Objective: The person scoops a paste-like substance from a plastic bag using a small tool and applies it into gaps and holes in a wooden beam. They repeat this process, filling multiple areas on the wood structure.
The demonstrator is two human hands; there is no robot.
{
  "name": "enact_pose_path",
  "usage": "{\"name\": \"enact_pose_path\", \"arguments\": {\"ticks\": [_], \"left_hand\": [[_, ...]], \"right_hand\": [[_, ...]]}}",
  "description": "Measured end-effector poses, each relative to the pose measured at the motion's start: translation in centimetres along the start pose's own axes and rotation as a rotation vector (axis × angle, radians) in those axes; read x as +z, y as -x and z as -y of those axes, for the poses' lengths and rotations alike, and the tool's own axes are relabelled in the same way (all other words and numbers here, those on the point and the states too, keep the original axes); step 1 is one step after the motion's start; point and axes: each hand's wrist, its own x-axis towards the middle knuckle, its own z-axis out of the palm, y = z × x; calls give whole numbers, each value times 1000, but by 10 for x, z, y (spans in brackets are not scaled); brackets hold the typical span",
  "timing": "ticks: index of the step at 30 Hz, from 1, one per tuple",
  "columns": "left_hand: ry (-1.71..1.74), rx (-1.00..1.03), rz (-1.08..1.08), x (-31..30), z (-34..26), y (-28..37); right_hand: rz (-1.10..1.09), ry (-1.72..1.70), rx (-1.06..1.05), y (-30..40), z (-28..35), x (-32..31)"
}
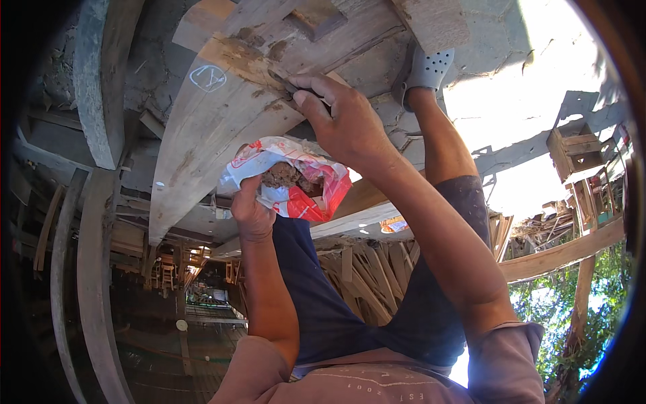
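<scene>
My left hand (252,207) grips a red and white plastic bag (330,202) by its left side. The bag's mouth gapes and shows a lumpy brown, putty-like mass (282,177) inside. Pinched between the thumb and fingers of my right hand (348,116) is a small thin dark blade (277,78); its handle is hidden. The blade's tip is at a broad, curved-edged wooden board (202,131), on a brown smeared patch (242,58). More brown smears dot the wood around cracks. The board bears a circled chalk mark (208,78), and a rectangular cut-out (315,20) opens farther up.
A thick wooden beam (103,81) stands to the left. My foot in a grey clog (431,65) is beyond the board at right. Wooden offcuts (373,278) are piled behind my legs. A wooden crate-like piece (575,151) is at far right.
</scene>
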Motion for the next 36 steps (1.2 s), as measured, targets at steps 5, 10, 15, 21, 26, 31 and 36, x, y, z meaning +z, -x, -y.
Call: {"name": "enact_pose_path", "arguments": {"ticks": [5,10,15,21,26,31,36], "left_hand": [[226,-146,136,-1,4,-10],[493,-372,229,0,2,-26],[496,-455,387,12,-32,-37],[651,-382,477,0,-50,-45],[848,-465,617,-15,-58,-52],[955,-472,611,-29,-53,-55],[1040,-477,482,-26,-49,-51]], "right_hand": [[-31,61,-17,1,-1,5],[-34,92,119,-1,4,2],[-7,-167,338,19,18,-10],[-30,-224,359,67,41,-1],[-75,-272,320,82,47,21],[5,-82,213,59,75,39],[1,-3,207,41,77,39]]}}
